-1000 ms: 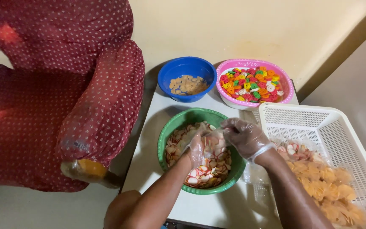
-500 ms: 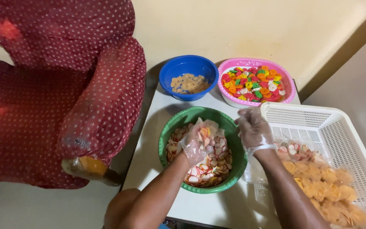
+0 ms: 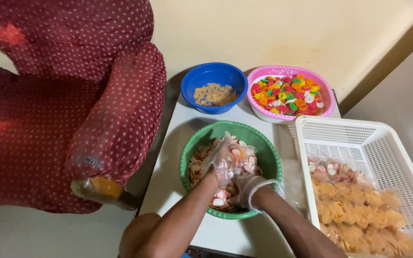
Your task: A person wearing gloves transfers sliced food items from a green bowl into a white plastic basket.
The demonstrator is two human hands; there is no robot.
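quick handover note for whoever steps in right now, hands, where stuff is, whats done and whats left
Left hand: gloved, over the green bowl, holding up a clear bag partly filled with pink-and-white chips.
Right hand: gloved, down in the same bowl among the loose chips.
Around: blue bowl with a few pale pieces and pink bowl of mixed coloured pieces at the back of the white table; white basket on the right.
Done: filled bags already lie in the basket, mostly orange, one pink-and-white.
Left: the bag in hand is not yet closed; many chips are in the green bowl.
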